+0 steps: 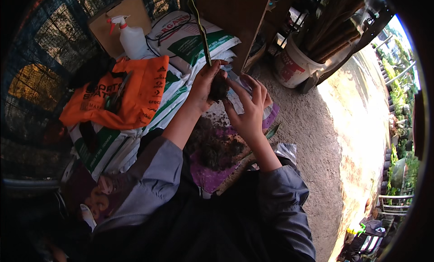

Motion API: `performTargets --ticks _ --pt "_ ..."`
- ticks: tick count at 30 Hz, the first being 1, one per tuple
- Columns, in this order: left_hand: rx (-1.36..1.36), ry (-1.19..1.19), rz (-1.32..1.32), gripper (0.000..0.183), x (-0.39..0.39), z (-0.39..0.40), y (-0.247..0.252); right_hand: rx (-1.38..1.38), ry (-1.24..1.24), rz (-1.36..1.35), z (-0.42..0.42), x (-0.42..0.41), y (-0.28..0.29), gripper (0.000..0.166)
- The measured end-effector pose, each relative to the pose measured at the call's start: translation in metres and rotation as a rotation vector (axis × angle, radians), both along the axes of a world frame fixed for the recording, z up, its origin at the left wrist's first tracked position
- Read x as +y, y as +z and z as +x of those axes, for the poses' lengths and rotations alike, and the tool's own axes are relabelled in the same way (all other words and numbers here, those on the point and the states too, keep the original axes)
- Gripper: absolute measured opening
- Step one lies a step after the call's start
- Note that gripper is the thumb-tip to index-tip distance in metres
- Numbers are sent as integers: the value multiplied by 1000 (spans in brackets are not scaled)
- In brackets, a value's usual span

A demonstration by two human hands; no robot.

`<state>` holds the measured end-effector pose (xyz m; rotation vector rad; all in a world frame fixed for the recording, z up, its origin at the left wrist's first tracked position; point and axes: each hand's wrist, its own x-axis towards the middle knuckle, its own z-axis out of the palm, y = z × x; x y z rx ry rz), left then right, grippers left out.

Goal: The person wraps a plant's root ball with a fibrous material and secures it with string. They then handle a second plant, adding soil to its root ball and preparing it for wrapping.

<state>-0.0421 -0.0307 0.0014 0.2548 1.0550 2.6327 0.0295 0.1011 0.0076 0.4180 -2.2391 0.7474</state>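
Note:
My left hand (203,84) grips the base of a plant with one long, narrow, upright leaf (202,33), perhaps a snake plant. Below the leaf hangs a dark, soil-covered root ball (218,89), partly hidden by my fingers. My right hand (249,107) has its thumb and fingertips against the root ball's right side, while its other fingers are bent and lifted. Underneath both hands, loose dark soil (217,148) is heaped on a purple and white plastic sheet (208,179). A green leaf (273,131) lies by my right forearm.
Stacked fertiliser sacks (217,41) stand on the left and ahead. On them are an orange bag (145,92), scissors (118,92) and a white spray bottle (132,40). A white bucket (293,63) stands on the rough concrete floor (305,126), beside a brown panel (234,21).

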Motion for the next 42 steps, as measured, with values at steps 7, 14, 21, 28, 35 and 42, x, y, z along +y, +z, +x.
performTargets --ticks 7,14,21,28,35,42 --pt "10 -7 3 28 1 -3 -5 -44 -16 111 9 -10 -10 62" --pt "138 17 -119 39 2 4 7 -19 14 -98 -3 -1 -10 54" --pt "128 90 -8 41 11 6 -1 -137 74 -267 -2 -3 -18 48" --pt "-67 172 35 32 8 1 -5 2 -49 11 5 -14 -28 51" --pt "-151 217 13 30 5 -11 -19 -140 -265 354 16 -31 -30 63" --pt "-185 88 184 29 5 -5 -4 -195 351 -468 -1 -16 -30 75"
